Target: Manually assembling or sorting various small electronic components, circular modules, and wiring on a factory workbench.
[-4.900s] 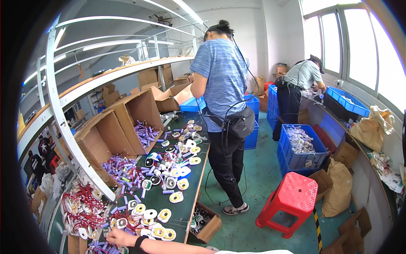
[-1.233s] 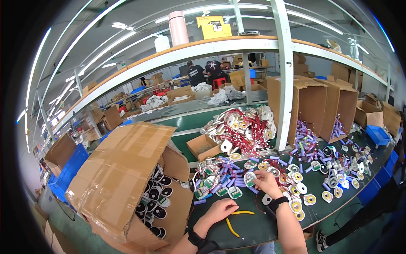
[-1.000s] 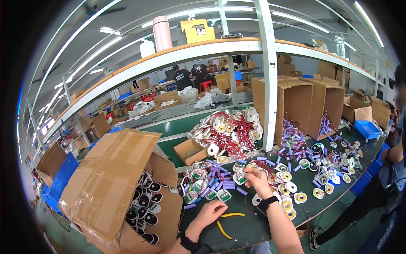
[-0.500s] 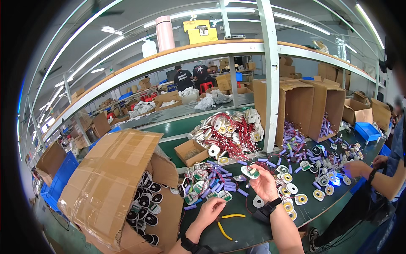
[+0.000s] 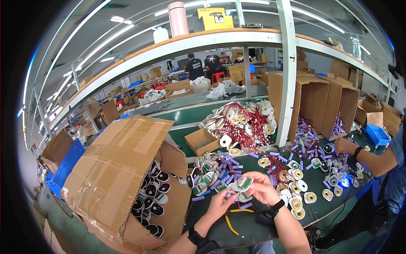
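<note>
My right hand (image 5: 263,189) is closed on a white, rounded housing with a green circuit board (image 5: 244,183) in it, raised over the table. Just below and left of that, my left hand (image 5: 219,204) pinches with its fingertips close to the housing. A bit of purple shows at those fingertips, too small to make out. Yellow-handled pliers (image 5: 231,225) lie on the dark green table beneath my hands. Beyond my hands is a heap of purple battery cells (image 5: 226,164) mixed with green-boarded housings (image 5: 207,178).
On the left stands a large cardboard box (image 5: 114,169) holding black-and-white housings (image 5: 151,190). A small carton (image 5: 202,142) sits before a pile of white discs with red wires (image 5: 243,125). To the right are round parts (image 5: 297,203) and a co-worker's arm (image 5: 372,158).
My right hand has brought the housing down and left, toward my left hand. My left hand has moved up to it. The view has shifted slightly; the co-worker's hand has reached farther away.
</note>
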`<state>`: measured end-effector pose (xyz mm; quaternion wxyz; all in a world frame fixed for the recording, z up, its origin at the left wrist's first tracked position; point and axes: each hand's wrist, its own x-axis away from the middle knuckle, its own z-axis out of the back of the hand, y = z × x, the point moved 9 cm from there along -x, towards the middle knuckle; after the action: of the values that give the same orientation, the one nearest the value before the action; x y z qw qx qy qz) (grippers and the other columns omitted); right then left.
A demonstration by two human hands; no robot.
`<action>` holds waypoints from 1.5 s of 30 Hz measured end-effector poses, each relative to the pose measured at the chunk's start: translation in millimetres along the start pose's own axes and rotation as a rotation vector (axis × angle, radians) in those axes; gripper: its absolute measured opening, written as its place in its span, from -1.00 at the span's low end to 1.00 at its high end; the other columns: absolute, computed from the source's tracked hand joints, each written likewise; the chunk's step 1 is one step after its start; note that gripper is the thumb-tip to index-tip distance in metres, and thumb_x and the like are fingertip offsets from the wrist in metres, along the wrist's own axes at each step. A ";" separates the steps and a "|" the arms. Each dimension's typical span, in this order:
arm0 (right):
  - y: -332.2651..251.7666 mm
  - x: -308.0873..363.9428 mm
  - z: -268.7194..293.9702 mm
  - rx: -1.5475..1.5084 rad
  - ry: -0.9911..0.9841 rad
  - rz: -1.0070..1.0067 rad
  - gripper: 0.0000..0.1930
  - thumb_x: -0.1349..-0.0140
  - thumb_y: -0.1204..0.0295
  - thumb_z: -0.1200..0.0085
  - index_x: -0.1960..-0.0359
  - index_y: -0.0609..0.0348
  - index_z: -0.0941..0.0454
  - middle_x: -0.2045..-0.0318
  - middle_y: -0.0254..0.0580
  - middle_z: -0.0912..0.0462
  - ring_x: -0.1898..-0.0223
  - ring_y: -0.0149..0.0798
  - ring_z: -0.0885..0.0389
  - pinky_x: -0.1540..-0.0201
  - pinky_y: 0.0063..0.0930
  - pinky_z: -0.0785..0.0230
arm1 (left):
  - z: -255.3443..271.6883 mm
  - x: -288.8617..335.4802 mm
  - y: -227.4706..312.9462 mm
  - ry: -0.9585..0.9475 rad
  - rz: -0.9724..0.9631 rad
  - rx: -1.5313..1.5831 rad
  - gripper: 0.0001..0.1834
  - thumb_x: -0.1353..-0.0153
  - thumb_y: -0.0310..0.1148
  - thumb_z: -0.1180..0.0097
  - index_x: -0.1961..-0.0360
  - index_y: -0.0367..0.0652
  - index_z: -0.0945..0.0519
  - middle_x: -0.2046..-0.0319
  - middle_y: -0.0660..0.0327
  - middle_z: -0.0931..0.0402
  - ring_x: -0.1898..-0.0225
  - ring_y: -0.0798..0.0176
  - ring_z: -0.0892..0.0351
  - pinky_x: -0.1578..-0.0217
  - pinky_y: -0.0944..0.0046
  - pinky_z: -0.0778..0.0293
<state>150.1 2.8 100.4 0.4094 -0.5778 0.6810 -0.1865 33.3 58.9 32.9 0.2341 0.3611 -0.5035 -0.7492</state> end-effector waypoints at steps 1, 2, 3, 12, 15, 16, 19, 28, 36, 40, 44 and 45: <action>-5.5 -2.7 6.6 0.060 0.019 0.087 -0.73 -0.09 0.55 -0.08 0.13 0.28 -0.48 0.31 -0.15 -0.59 0.50 -0.46 -0.46 0.48 -0.69 -0.31 | 4.9 -0.7 -5.0 0.055 0.034 0.081 -0.85 -0.12 -0.41 -0.11 0.32 -0.27 -0.51 0.47 0.24 -0.54 0.52 0.50 -0.50 0.52 0.50 -0.38; -6.3 -4.5 17.4 0.150 0.092 0.102 -0.74 -0.09 0.55 -0.09 0.15 0.27 -0.49 0.35 -0.20 -0.59 0.51 -0.49 -0.46 0.46 -0.69 -0.31 | 13.0 0.7 -0.7 0.117 0.027 0.015 -0.86 -0.13 -0.42 -0.10 0.32 -0.27 -0.50 0.49 0.25 -0.53 0.53 0.52 -0.49 0.53 0.51 -0.37; -8.1 -5.2 26.7 0.240 0.164 0.117 -0.76 -0.09 0.56 -0.09 0.16 0.27 -0.50 0.38 -0.24 -0.59 0.52 -0.52 -0.46 0.44 -0.69 -0.32 | 19.9 1.1 -2.4 0.216 -0.006 0.093 -0.85 -0.14 -0.43 -0.09 0.30 -0.28 -0.49 0.54 0.27 -0.50 0.54 0.53 -0.47 0.53 0.52 -0.37; -0.3 -8.0 46.9 0.534 0.338 0.048 -0.87 -0.18 0.41 -0.06 0.36 0.22 -0.46 0.59 -0.48 -0.48 0.58 -0.65 -0.36 0.57 -0.77 -0.15 | 24.1 -2.2 -12.8 0.155 0.141 0.422 -0.76 -0.32 -0.22 0.21 0.32 -0.15 -0.39 0.73 0.36 -0.24 0.70 0.51 -0.27 0.70 0.51 -0.18; 0.0 -7.4 50.2 0.510 0.393 0.055 -0.81 -0.24 0.30 0.04 0.31 0.18 -0.36 0.59 -0.40 -0.46 0.63 -0.56 -0.42 0.62 -0.75 -0.19 | 12.3 -0.4 -3.6 0.166 0.179 0.602 -0.75 -0.32 -0.20 0.22 0.32 -0.15 -0.39 0.71 0.36 -0.25 0.70 0.49 -0.28 0.68 0.51 -0.22; 2.0 -6.9 50.5 0.485 0.369 0.015 -0.79 -0.26 0.28 0.07 0.27 0.18 -0.34 0.55 -0.33 -0.49 0.60 -0.49 -0.49 0.60 -0.71 -0.25 | 14.3 0.7 2.4 0.185 0.176 0.589 -0.78 -0.30 -0.24 0.16 0.30 -0.18 -0.39 0.64 0.34 -0.33 0.68 0.48 -0.33 0.65 0.49 -0.28; 7.3 -6.3 53.5 0.344 0.347 -0.020 -0.80 -0.26 0.29 0.07 0.28 0.17 -0.34 0.51 -0.30 -0.50 0.57 -0.46 -0.52 0.58 -0.67 -0.31 | 22.3 0.1 8.4 0.106 0.016 -0.007 -0.84 -0.28 -0.33 0.12 0.24 -0.20 -0.37 0.50 0.28 -0.39 0.58 0.48 -0.39 0.65 0.52 -0.26; -1.0 -4.4 54.9 0.232 0.421 0.023 -0.85 -0.25 0.35 0.07 0.28 0.14 -0.35 0.55 -0.33 -0.52 0.61 -0.45 -0.51 0.60 -0.66 -0.29 | 20.2 -3.3 -2.8 0.122 0.060 0.020 -0.84 -0.18 -0.48 0.01 0.20 -0.23 -0.41 0.52 0.29 -0.42 0.53 0.51 -0.43 0.55 0.50 -0.31; -2.9 -5.7 57.4 0.219 0.405 0.032 -0.86 -0.17 0.40 -0.03 0.30 0.18 -0.45 0.54 -0.38 -0.53 0.66 -0.57 -0.40 0.62 -0.73 -0.23 | 25.1 -3.1 -4.5 0.194 -0.067 -0.077 -0.78 -0.12 -0.58 -0.03 0.17 -0.29 -0.41 0.34 0.25 -0.43 0.37 0.47 -0.47 0.36 0.46 -0.45; -7.5 -4.2 56.9 0.202 0.440 0.072 -0.90 -0.16 0.44 -0.01 0.32 0.17 -0.47 0.53 -0.38 -0.55 0.63 -0.58 -0.41 0.63 -0.73 -0.21 | 27.7 -3.2 -11.7 0.220 -0.084 -0.033 -0.79 -0.12 -0.59 -0.03 0.18 -0.31 -0.41 0.35 0.26 -0.43 0.36 0.47 -0.47 0.37 0.47 -0.47; -4.6 -4.2 62.1 0.187 0.454 0.071 -0.86 -0.16 0.41 -0.06 0.29 0.18 -0.48 0.52 -0.41 -0.54 0.65 -0.61 -0.35 0.61 -0.74 -0.19 | 26.6 -4.1 -11.3 0.209 -0.086 -0.040 -0.79 -0.12 -0.59 -0.04 0.19 -0.33 -0.40 0.33 0.25 -0.43 0.38 0.48 -0.47 0.38 0.47 -0.47; -4.6 -4.4 63.1 0.192 0.443 0.072 -0.86 -0.17 0.40 -0.05 0.30 0.18 -0.48 0.53 -0.41 -0.53 0.65 -0.61 -0.35 0.60 -0.74 -0.20 | 25.6 -4.7 -11.7 0.205 -0.073 -0.023 -0.79 -0.12 -0.59 -0.04 0.19 -0.33 -0.40 0.33 0.26 -0.43 0.38 0.48 -0.47 0.38 0.47 -0.47</action>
<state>201.8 19.5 67.7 0.3096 -0.4567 0.7533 -0.3578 16.5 81.7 29.5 0.2612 0.4511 -0.4546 -0.7222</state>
